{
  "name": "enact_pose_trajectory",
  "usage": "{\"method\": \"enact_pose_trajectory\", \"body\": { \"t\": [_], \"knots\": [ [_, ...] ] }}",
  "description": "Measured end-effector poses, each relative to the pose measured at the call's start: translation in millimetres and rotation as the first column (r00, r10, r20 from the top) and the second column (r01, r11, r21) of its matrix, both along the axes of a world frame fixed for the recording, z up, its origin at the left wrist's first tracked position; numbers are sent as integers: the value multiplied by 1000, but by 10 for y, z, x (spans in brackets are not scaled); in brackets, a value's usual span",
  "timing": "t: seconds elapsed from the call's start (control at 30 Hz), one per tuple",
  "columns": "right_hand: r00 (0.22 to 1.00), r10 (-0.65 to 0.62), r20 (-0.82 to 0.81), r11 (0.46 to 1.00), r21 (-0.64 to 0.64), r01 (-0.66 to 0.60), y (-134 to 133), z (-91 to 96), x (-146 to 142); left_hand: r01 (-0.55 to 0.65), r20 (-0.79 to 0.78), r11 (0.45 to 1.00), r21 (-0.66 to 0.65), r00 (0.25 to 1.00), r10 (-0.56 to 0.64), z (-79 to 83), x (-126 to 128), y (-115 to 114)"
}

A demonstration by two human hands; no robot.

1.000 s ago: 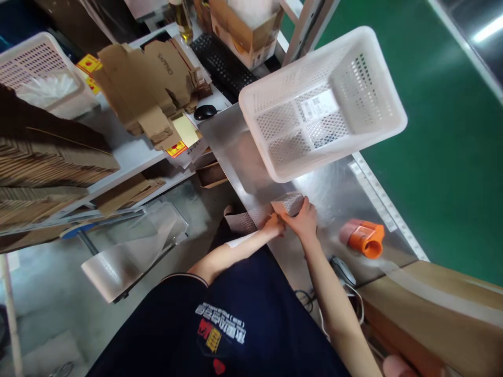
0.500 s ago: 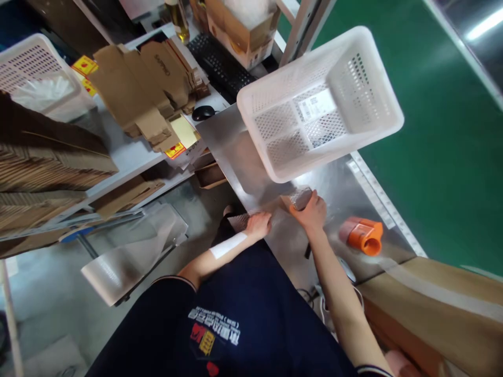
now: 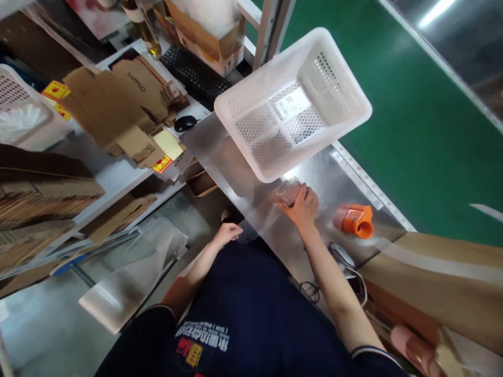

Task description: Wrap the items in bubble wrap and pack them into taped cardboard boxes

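A strip of bubble wrap point(image 3: 257, 222) lies across the near edge of the steel table point(image 3: 231, 162). My right hand point(image 3: 302, 208) presses down on a small item rolled in that wrap point(image 3: 288, 190), fingers curled over it. My left hand point(image 3: 228, 232) pinches the free end of the strip at the table's edge and holds it stretched toward me. A white perforated plastic basket point(image 3: 346, 112) sits tilted just beyond my right hand.
An orange tape dispenser point(image 3: 353, 221) lies right of my right hand. A cardboard box point(image 3: 444, 283) stands at the near right. Flat cartons point(image 3: 118, 104), a mouse point(image 3: 185, 123) and a keyboard point(image 3: 194, 76) are on the white bench to the left. A bubble wrap roll point(image 3: 129, 277) hangs below.
My hands were together on the wrapped item; my left hand has pulled back toward the table edge, drawing the wrap out. The view has shifted.
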State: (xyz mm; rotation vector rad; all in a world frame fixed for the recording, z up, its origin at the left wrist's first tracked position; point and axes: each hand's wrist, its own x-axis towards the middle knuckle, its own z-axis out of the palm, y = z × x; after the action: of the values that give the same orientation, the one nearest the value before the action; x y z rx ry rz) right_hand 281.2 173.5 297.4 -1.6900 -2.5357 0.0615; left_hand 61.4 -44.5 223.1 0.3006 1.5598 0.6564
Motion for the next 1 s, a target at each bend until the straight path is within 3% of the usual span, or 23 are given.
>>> {"method": "enact_pose_trajectory", "body": {
  "t": [0.13,0.23,0.37,0.5,0.8,0.9,1.0],
  "knots": [
    [999,-33,-38,999,-42,31,-389,94,-79,-12,49,1000,2,999,12,7,-35,-22],
    [999,-17,-29,996,-83,14,-474,89,-102,-16,70,1000,8,997,15,-24,-46,0],
    [995,58,-86,998,-29,-61,-388,-70,-81,-33,68,999,10,997,32,-51,-73,22],
    [984,132,-117,989,-55,-139,-211,-208,-5,-64,96,998,-6,993,65,-27,-91,68],
    [985,155,-79,984,-74,-161,197,-197,11,-101,156,995,9,983,99,-11,13,373],
    [993,108,-51,992,-60,-111,111,-197,-38,-103,166,995,6,981,100,27,28,397],
    [996,83,-9,996,-23,-84,-194,-173,-94,-91,186,996,7,979,88,101,33,404]
  ]
}}
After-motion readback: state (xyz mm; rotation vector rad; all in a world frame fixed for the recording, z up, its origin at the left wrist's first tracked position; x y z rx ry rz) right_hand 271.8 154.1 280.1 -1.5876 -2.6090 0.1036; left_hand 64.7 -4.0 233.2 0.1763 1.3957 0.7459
